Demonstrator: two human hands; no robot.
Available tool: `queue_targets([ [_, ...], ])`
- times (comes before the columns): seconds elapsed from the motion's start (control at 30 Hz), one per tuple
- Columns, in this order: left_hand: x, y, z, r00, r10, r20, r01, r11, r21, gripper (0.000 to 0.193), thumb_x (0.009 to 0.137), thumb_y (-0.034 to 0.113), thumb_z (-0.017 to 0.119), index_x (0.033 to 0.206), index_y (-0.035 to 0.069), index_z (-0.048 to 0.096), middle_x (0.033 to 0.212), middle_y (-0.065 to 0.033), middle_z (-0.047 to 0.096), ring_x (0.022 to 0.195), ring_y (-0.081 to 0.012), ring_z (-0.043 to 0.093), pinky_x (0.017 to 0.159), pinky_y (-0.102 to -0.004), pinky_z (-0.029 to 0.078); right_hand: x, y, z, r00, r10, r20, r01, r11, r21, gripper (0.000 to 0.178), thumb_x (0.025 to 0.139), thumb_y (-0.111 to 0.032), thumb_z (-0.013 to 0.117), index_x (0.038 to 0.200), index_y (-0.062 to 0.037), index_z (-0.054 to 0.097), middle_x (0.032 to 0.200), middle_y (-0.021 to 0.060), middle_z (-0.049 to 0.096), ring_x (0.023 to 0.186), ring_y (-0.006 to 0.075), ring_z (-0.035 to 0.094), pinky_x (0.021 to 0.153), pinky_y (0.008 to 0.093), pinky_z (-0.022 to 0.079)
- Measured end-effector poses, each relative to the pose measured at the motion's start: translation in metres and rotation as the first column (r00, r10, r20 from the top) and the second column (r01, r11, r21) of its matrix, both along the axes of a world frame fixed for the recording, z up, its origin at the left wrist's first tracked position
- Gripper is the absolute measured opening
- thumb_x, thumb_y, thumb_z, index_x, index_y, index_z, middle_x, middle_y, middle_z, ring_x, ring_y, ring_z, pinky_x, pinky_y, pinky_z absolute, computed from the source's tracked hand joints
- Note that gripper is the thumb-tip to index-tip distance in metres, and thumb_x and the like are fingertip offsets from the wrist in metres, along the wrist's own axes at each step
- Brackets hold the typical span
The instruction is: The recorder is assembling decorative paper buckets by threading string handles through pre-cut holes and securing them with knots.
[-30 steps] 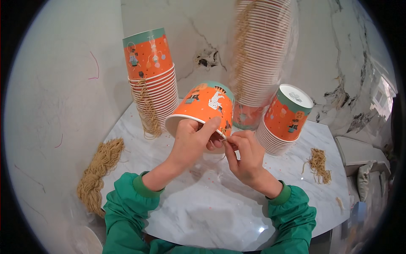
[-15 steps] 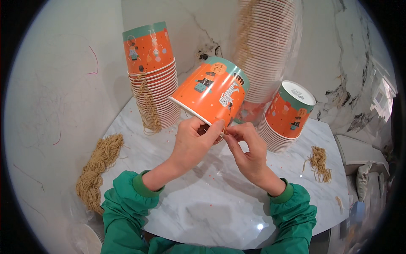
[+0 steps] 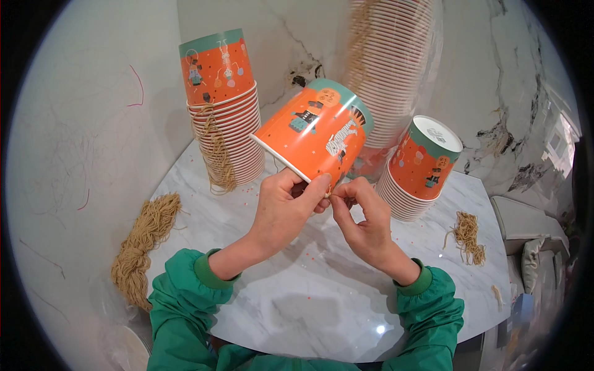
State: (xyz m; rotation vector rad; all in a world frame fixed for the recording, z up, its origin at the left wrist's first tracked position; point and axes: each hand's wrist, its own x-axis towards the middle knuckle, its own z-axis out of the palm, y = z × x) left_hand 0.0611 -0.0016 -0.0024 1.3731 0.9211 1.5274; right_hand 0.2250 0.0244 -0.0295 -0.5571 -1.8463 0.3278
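Observation:
An orange paper bucket (image 3: 315, 133) with a green band and cartoon figures is held tilted above the table, its white-rimmed mouth facing down and left. My left hand (image 3: 286, 201) is closed on the rim, thumb outside and the other fingers partly hidden inside. Close beside it, my right hand (image 3: 362, 213) pinches a thin tan string (image 3: 330, 195) at the rim's lower right corner. Part of the string also shows below the rim near my left fingers. How the string passes through or round the rim is hidden by the fingertips.
Upside-down bucket stacks stand at left (image 3: 226, 133) and right (image 3: 417, 170), with tan strings (image 3: 216, 154) hanging on the left one. A tall plastic-wrapped stack (image 3: 390, 74) leans behind. Bundles of tan string lie left (image 3: 145, 250) and right (image 3: 468, 238) on the marble table (image 3: 309, 334).
The bucket has tilted and shifted slightly to the right. My right fingers have moved slightly to the right at the rim, still pinching the string. My left hand keeps its hold.

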Motion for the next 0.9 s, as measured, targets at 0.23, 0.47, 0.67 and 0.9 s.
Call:
queue_targets([
  [0.23, -0.003, -0.005, 0.007, 0.997, 0.082, -0.004, -0.082, 0.997, 0.008, 0.021, 0.095, 0.018, 0.067, 0.09, -0.002, 0.066, 0.075, -0.0021, 0.066, 0.066, -0.0052, 0.059, 0.057, -0.0216, 0.047, -0.004, -0.004, 0.001, 0.986, 0.055, -0.158, -0.079, 0.986, -0.148, 0.022, 0.083, 0.004, 0.07, 0.102, 0.0015, 0.058, 0.083, 0.0078, 0.06, 0.066, 0.0161, 0.061, 0.06, 0.026, 0.05],
  [0.47, -0.006, -0.001, 0.005, 0.996, 0.09, 0.028, -0.09, 0.996, 0.007, 0.024, 0.094, 0.022, 0.069, 0.087, -0.002, 0.068, 0.073, -0.0005, 0.064, 0.063, -0.0046, 0.055, 0.057, -0.0222, 0.045, -0.005, -0.002, -0.003, 0.999, -0.023, 0.025, 0.024, 0.999, -0.03, 0.033, 0.08, 0.001, 0.076, 0.106, -0.0013, 0.057, 0.094, 0.0088, 0.059, 0.067, 0.0151, 0.058, 0.058, 0.0255, 0.049],
  [0.67, -0.002, 0.0, 0.0, 0.997, 0.077, 0.031, -0.077, 0.997, -0.005, 0.025, 0.094, 0.022, 0.069, 0.088, -0.002, 0.067, 0.072, -0.0004, 0.063, 0.064, -0.0048, 0.055, 0.057, -0.0225, 0.045, -0.002, -0.002, -0.004, 1.0, 0.015, -0.016, -0.014, 1.0, 0.018, 0.023, 0.081, 0.002, 0.075, 0.096, 0.0006, 0.058, 0.092, 0.0096, 0.059, 0.068, 0.0149, 0.06, 0.057, 0.0256, 0.05],
  [0.9, -0.004, -0.001, -0.001, 0.997, 0.063, 0.052, -0.062, 0.998, -0.027, 0.022, 0.094, 0.02, 0.068, 0.09, -0.002, 0.068, 0.073, -0.0016, 0.066, 0.065, -0.0053, 0.059, 0.057, -0.0228, 0.046, 0.006, -0.001, -0.001, 0.982, 0.156, -0.11, -0.186, 0.907, -0.379, 0.011, 0.088, -0.002, 0.068, 0.095, -0.0006, 0.061, 0.097, 0.0052, 0.061, 0.079, 0.0155, 0.063, 0.067, 0.0264, 0.054],
])
